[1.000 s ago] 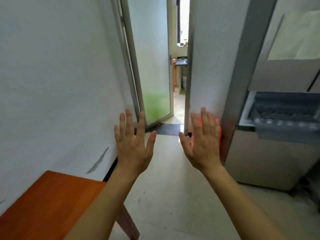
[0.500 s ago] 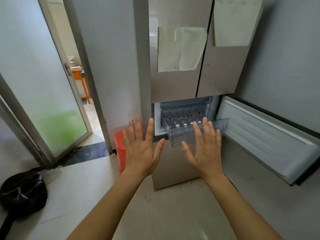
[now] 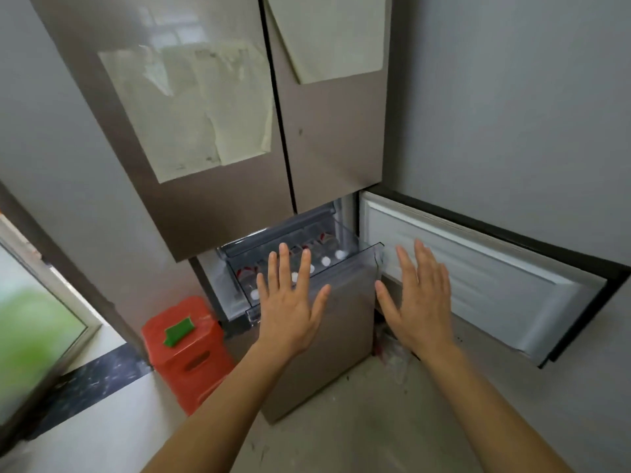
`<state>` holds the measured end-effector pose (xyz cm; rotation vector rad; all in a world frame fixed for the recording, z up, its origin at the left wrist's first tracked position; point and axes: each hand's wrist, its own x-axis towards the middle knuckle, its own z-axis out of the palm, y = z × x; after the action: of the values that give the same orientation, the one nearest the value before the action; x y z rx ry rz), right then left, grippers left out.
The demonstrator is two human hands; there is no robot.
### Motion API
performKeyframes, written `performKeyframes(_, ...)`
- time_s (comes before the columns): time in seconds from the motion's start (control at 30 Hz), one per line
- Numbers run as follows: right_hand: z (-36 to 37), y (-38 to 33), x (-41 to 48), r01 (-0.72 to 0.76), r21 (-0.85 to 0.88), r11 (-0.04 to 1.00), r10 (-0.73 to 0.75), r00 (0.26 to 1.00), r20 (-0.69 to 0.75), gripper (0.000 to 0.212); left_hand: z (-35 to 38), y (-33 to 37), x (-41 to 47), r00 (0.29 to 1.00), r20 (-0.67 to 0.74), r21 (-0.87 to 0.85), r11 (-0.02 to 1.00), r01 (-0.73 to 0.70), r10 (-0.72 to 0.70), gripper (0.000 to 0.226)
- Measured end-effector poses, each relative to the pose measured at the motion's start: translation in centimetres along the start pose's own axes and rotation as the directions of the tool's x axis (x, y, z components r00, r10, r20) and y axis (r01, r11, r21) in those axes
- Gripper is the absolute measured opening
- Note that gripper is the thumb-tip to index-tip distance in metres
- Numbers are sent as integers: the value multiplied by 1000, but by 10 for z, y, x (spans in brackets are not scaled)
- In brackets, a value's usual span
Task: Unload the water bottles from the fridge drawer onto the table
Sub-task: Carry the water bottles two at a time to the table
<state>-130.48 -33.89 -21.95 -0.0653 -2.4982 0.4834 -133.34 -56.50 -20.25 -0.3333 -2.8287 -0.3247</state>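
**A:** Grip status: our left grip is released, with fingers straight and spread and the back of it toward us. It's holding nothing. The right grip is the same: flat, with nothing in it.

**B:** Where do we have them?

**A:** Both are raised in front of the fridge. The left grip overlaps the clear front wall of the fridge drawer in our view, and we can't tell if it touches. The right grip sits just right of the drawer's corner, in front of the white inner liner of the open lower door.

**B:** Water bottles?

**A:** The water bottles are in the drawer, which stands pulled out under the two shut upper doors. We see white caps along the front and red labels behind the clear wall. Our left fingers hide some, so we give no count.

**B:** Surroundings?

**A:** A red plastic stool is on the floor just left of the fridge, with a green block on top. Pale paper sheets are stuck on both upper doors. There's a frosted glass door at far left, blurred.
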Motion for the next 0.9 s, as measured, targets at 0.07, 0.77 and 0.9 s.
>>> performKeyframes(0.07, 23, 21, 29, 5, 11, 1000, -5, 998, 55, 72, 20, 5, 28, 998, 45, 15, 999, 41, -41, 72)
performKeyframes(0.77, 243, 67, 224, 139, 144, 980, -200, 674, 711, 62, 157, -63, 193, 766, 473, 42, 880, 474, -435, 69)
performKeyframes(0.9, 288, 57, 237, 74, 147, 986, -163, 543, 824, 56, 194, -95, 219, 688, 603, 17, 868, 495, -404, 66)
